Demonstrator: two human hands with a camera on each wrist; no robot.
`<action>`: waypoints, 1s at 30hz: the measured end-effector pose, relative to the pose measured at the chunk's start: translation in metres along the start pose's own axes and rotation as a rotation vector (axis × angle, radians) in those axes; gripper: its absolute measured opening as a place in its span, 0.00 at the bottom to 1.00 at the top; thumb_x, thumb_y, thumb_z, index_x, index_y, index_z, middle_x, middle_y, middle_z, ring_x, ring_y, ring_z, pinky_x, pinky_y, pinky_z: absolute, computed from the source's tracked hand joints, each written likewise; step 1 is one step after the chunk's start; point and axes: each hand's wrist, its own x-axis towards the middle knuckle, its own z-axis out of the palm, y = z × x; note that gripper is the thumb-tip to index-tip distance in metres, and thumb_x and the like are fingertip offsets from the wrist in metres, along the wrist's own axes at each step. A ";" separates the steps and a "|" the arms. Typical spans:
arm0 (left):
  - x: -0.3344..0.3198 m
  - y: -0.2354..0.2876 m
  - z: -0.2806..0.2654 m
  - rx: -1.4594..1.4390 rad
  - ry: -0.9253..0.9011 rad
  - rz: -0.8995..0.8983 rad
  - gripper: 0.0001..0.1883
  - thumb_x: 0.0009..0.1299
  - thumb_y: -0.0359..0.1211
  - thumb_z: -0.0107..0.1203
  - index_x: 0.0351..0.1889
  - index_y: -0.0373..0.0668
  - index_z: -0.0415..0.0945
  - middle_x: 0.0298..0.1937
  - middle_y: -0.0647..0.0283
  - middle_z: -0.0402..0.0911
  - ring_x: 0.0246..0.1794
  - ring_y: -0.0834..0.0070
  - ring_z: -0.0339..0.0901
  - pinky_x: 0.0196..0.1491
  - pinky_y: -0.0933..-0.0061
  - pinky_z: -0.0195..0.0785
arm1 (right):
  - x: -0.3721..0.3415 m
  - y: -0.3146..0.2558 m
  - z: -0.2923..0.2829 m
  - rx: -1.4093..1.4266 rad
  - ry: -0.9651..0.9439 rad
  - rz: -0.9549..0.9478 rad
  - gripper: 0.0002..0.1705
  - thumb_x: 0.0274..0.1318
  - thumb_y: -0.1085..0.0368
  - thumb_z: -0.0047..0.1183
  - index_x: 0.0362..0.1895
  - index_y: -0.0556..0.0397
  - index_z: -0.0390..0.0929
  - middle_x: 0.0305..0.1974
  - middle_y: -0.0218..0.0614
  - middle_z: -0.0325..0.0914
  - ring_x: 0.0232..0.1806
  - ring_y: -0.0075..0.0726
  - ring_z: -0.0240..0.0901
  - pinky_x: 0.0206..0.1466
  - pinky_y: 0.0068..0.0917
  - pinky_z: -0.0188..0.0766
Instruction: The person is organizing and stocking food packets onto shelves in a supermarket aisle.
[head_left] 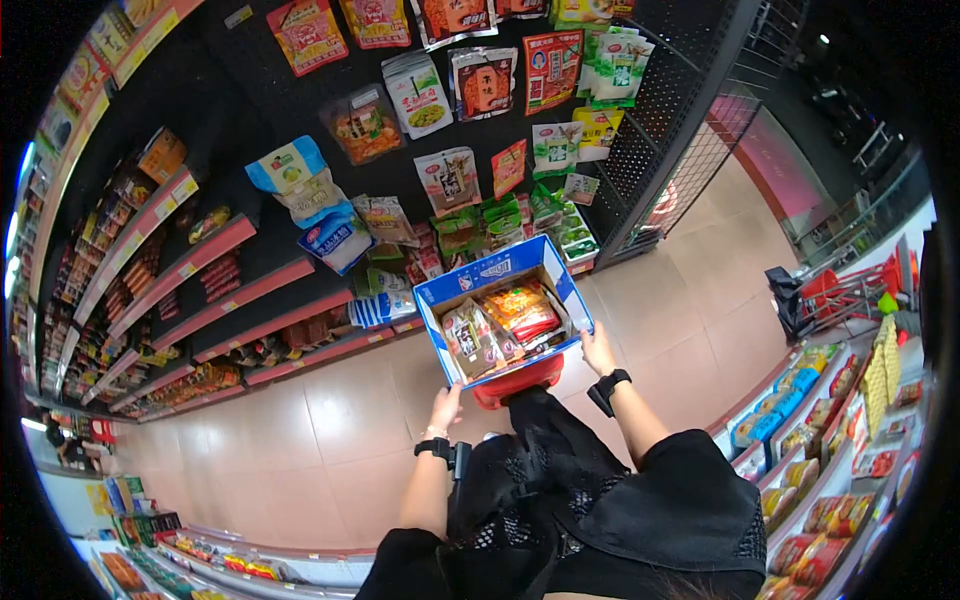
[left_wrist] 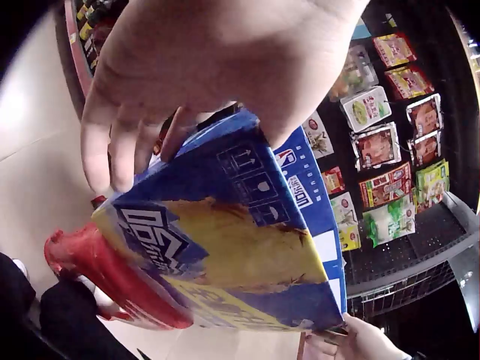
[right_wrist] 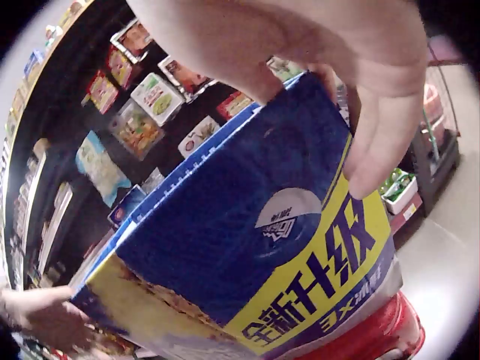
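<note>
1 box (right_wrist: 206, 225), btwn L fingers (left_wrist: 124, 150) & R fingers (right_wrist: 375, 146)

The head view is fairly bright and mostly sharp, with pale glare on the floor (head_left: 330, 430) and white lights (head_left: 12, 230) burning out at the left rim. The panel (head_left: 250, 60) is dim, and the upper right falls into darkness. Fisheye distortion bends the shelves (head_left: 225, 340) into arcs inside black corners. Both wrist views look softer; in the left one, shadow covers the left hand (left_wrist: 225, 60). In the right one, the floor washes out to near white.
</note>
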 end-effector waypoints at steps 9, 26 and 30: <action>-0.003 -0.001 0.001 -0.148 -0.111 -0.069 0.37 0.58 0.56 0.40 0.57 0.39 0.51 0.54 0.51 0.59 0.45 0.61 0.66 0.39 0.60 0.65 | -0.007 -0.043 -0.015 0.230 -0.176 0.431 0.22 0.53 0.61 0.39 0.53 0.45 0.54 0.43 0.40 0.66 0.33 0.44 0.71 0.29 0.37 0.71; 0.005 0.008 -0.015 0.109 0.066 0.097 0.26 0.55 0.51 0.52 0.33 0.33 0.73 0.30 0.60 0.74 0.30 0.76 0.71 0.32 0.78 0.65 | 0.056 0.001 -0.054 0.176 -0.898 0.217 0.45 0.36 0.48 0.59 0.52 0.55 0.47 0.38 0.41 0.66 0.40 0.36 0.65 0.39 0.32 0.67; -0.003 0.002 0.004 -0.210 0.175 -0.006 0.27 0.55 0.49 0.52 0.42 0.34 0.69 0.38 0.60 0.73 0.38 0.71 0.71 0.40 0.72 0.64 | 0.056 -0.008 -0.054 0.180 -0.955 0.164 0.47 0.37 0.48 0.58 0.53 0.54 0.41 0.44 0.47 0.57 0.43 0.37 0.63 0.39 0.30 0.67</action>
